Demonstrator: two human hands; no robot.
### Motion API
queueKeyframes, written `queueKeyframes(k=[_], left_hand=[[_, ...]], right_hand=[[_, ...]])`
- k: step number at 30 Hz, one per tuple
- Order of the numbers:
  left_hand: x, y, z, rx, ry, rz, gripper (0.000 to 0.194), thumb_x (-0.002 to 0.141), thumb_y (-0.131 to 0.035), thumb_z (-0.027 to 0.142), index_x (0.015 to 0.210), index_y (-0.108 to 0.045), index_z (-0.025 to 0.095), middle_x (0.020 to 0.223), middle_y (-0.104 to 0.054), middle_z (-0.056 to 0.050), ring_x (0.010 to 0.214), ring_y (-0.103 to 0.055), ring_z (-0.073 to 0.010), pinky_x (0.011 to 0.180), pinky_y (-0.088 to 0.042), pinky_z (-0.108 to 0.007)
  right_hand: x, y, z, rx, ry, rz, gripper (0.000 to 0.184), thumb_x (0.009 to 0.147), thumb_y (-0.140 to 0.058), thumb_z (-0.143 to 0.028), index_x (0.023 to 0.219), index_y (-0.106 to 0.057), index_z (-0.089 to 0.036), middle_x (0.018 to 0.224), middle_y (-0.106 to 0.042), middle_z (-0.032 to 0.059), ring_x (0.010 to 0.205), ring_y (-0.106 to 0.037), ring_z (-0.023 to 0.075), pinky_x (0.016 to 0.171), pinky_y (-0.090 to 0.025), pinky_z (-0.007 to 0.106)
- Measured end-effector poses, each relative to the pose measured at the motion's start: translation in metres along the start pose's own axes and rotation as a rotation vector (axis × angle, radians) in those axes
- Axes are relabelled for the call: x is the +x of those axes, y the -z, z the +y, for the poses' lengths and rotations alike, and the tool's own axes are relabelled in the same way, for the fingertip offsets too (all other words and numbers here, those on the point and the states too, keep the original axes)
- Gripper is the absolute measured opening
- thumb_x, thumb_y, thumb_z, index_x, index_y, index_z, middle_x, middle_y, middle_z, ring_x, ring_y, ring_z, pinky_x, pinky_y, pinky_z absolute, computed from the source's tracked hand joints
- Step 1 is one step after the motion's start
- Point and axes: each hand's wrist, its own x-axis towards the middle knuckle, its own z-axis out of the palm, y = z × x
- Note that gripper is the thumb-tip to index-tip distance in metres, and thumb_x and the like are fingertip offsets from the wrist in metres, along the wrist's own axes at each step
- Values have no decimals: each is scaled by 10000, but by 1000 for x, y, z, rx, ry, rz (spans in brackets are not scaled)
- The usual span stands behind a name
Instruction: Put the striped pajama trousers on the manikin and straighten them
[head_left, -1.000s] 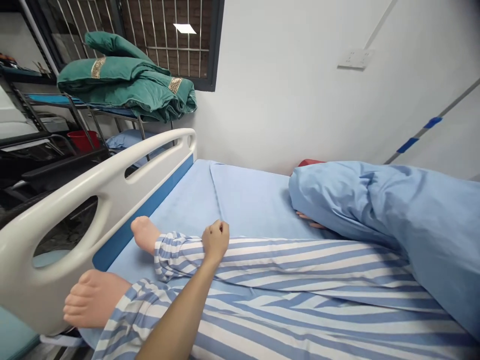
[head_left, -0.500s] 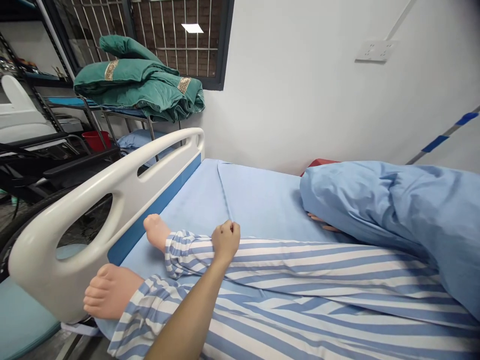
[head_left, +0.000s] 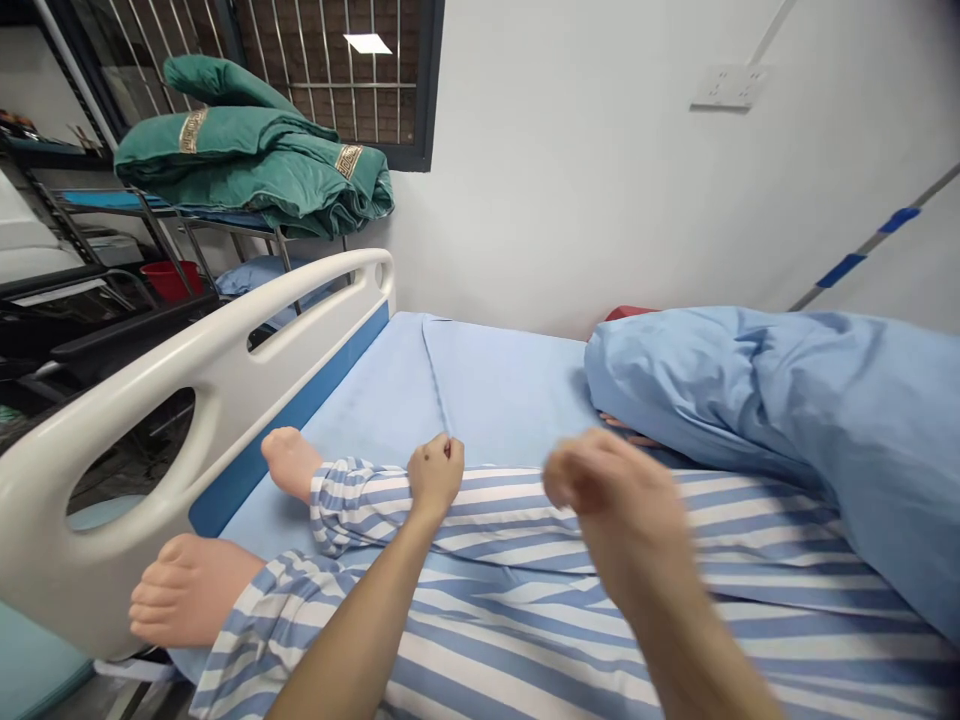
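Note:
A figure lies on the bed in blue-and-white striped trousers (head_left: 540, 590), its two bare feet (head_left: 184, 588) toward the white footboard (head_left: 187, 390). My left hand (head_left: 435, 475) is closed in a fist, gripping the striped cloth of the far leg near the shin. My right hand (head_left: 615, 500) hovers over the far leg toward the knee; it is smeared by motion and its fingers cannot be made out. A crumpled light blue quilt (head_left: 787, 410) covers the upper body at the right.
The mattress carries a light blue sheet (head_left: 480, 390). Beyond the footboard a metal rack holds folded green quilts (head_left: 255, 165), with a red basin (head_left: 169, 280) lower down. A white wall with a socket (head_left: 727, 85) runs behind the bed.
My right hand has come into view from the lower right and swept over the far leg. My left hand keeps its grip on the trouser leg in the same place.

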Motion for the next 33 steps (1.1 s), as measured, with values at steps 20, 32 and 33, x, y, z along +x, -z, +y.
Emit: queueKeyframes(k=[20, 32, 33], left_hand=[[15, 2, 26, -347, 5, 77, 338, 826, -330, 354, 528, -359, 197, 481, -373, 46, 515, -369, -98, 530, -276, -231], [6, -32, 45, -442, 55, 54, 309, 783, -384, 317, 503, -352, 191, 472, -382, 51, 499, -345, -86, 505, -271, -225], [5, -33, 43, -438, 45, 47, 308, 789, -377, 322, 511, -364, 192, 478, -397, 49, 501, -353, -88, 511, -274, -226]], right_hand=[[28, -57, 112, 185, -276, -6, 381, 796, -405, -389, 471, -362, -193, 441, -319, -59, 460, -306, 85, 471, -250, 228], [30, -56, 118, 375, -344, 110, 329, 779, -437, -400, 533, -367, -192, 513, -370, -51, 523, -339, 92, 495, -308, 216], [30, -56, 118, 368, -344, 112, 327, 777, -438, -399, 533, -371, -192, 514, -372, -49, 525, -340, 93, 493, -308, 217]])
